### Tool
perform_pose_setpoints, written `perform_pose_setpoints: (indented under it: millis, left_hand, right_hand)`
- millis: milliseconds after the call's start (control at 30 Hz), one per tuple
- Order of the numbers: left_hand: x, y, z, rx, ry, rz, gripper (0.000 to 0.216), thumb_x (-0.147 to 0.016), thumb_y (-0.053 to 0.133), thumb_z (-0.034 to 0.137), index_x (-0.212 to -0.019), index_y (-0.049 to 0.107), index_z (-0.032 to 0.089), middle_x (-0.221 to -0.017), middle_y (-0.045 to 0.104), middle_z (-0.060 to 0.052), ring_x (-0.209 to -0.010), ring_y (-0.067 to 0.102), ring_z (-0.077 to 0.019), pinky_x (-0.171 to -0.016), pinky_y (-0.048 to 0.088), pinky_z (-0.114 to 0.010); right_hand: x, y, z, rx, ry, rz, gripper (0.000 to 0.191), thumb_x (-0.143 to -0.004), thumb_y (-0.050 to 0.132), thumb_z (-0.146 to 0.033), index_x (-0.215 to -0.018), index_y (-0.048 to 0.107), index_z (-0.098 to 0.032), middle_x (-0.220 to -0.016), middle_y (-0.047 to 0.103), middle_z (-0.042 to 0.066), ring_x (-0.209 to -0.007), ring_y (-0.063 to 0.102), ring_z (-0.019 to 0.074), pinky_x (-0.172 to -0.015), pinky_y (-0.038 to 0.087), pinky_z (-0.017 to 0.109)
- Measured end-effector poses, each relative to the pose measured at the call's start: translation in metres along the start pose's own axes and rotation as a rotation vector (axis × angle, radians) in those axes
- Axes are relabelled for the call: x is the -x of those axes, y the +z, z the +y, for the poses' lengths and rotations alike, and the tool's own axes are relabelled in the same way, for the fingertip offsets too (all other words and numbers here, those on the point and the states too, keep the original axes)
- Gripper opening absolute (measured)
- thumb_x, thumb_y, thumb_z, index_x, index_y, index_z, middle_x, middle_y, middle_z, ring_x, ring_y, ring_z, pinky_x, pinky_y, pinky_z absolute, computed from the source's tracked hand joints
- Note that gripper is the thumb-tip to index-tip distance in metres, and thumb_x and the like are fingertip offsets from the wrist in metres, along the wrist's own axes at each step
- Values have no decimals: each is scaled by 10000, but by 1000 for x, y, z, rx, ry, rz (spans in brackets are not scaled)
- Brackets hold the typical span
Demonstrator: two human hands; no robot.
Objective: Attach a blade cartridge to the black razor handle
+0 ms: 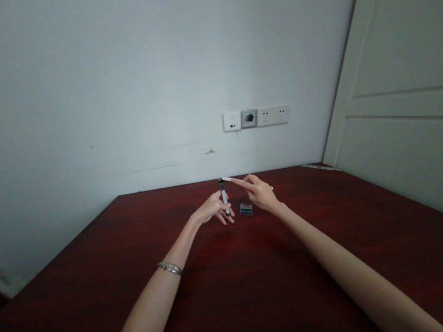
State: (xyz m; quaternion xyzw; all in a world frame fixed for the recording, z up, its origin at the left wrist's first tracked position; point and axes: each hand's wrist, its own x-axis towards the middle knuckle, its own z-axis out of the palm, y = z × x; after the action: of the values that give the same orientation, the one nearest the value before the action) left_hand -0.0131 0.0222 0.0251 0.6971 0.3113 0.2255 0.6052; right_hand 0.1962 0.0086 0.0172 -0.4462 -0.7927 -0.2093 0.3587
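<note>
My left hand point(210, 208) is closed around the handle of a grey and black razor point(224, 194), with the black head up and some fingers loosely extended below. My right hand point(262, 195) grips a slim white brush point(228, 179) that looks like a toothbrush, its index finger stretched along it. The brush's tip meets or nearly meets the razor head; contact is too small to tell. Between the hands, a small clear and dark plastic case point(246, 210), perhaps for blades, lies on the dark red table point(241, 306).
White wall sockets point(273, 116) and a grey-framed outlet point(248, 119) with something black in it are on the wall behind. A flat strip point(320, 167) lies at the table's back right corner. A pale panelled door point(410, 101) stands at the right.
</note>
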Motion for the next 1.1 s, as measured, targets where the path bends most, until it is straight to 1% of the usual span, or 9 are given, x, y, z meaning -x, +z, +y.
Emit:
perform_pose_setpoints:
  millis: [67,133,333,500,567,700,800,1000,1100]
  left_hand:
    - [0,-1,-1,-2,-9,-9,360,-741,595,263,-907,282,197,-676,657,-64,-580,674,-230,-432,517,-265]
    - [0,0,-1,-5,-21,-12,343,-747,580,246,-905,279,198,-670,655,-61,-578,674,-234,-428,517,-273]
    - [0,1,-2,-28,-4,-26,303,-762,551,231,-904,285,199,-708,659,-76,-591,677,-249,-424,520,-294]
    - [1,-3,-3,-33,18,-19,310,-765,555,242,-909,285,199,-711,656,-78,-591,676,-248,-419,517,-288]
    - [1,-3,-4,-33,17,-17,310,-765,555,240,-910,284,200,-702,654,-70,-590,676,-248,-416,516,-288]
    - [1,-2,-5,-41,7,-26,309,-769,559,242,-909,287,199,-695,651,-64,-584,674,-238,-422,519,-285]
    - [1,-2,-4,-47,19,-26,313,-768,566,241,-916,293,196,-708,653,-69,-582,673,-227,-428,518,-273]
    - [0,-5,-5,-45,43,-20,307,-779,566,234,-919,296,194,-690,648,-55,-565,667,-208,-426,505,-244]
    - [1,-4,-6,-42,37,-19,307,-784,567,237,-919,295,194,-682,647,-52,-568,668,-205,-430,504,-238]
  right_hand:
    - [4,1,7,6,32,19,523,-841,413,-69,-1288,498,-325,-910,544,42,-779,514,141,-676,441,231]
    - [5,1,9,8,40,32,520,-842,411,-71,-1285,502,-328,-915,546,44,-785,515,143,-674,441,230]
    - [-3,0,-6,0,-35,3,521,-855,413,-91,-1306,471,-345,-935,542,41,-783,512,142,-677,432,230]
    - [7,2,11,-61,33,23,485,-855,414,-94,-1275,515,-315,-906,543,39,-782,522,139,-690,444,235]
    - [8,0,13,-66,52,32,483,-851,420,-96,-1270,520,-313,-912,545,39,-784,525,139,-694,445,236]
    - [-1,-5,-3,-104,10,51,492,-856,410,-92,-1286,505,-310,-937,551,44,-792,522,134,-709,437,227]
    - [-5,-5,-10,-108,-25,29,480,-861,411,-106,-1280,512,-318,-923,547,42,-781,516,131,-700,429,218]
    - [6,-1,9,-118,69,31,474,-854,408,-107,-1268,527,-308,-913,545,40,-786,521,132,-698,437,217]
    - [3,-4,5,-145,58,53,478,-856,403,-109,-1272,522,-312,-928,549,43,-798,524,137,-722,441,229]
